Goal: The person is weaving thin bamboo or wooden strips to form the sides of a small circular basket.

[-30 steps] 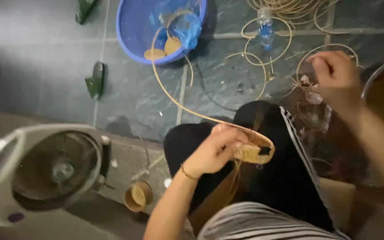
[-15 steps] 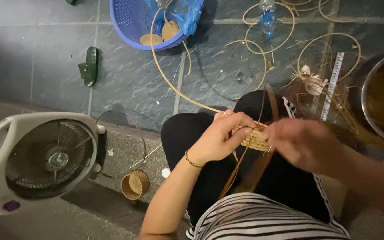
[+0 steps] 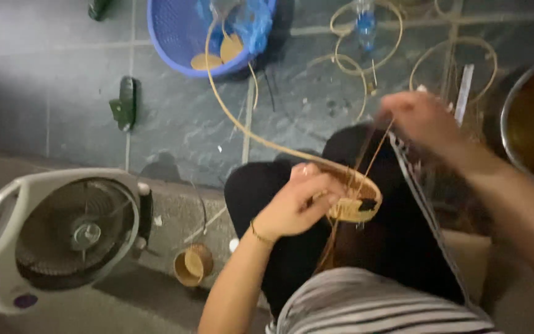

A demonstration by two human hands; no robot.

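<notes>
Left hand grips the small, light woven rattan piece by its rim; right hand pinches a springy strand taut.

One blue basket at twelve o'clock, one fan at eight, two hands, one water bottle, several cane loops

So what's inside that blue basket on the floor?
The blue basket holds two flat tan discs and a crumpled blue plastic bag. A cane strip runs in; whatever lies under the bag is hidden.
</notes>
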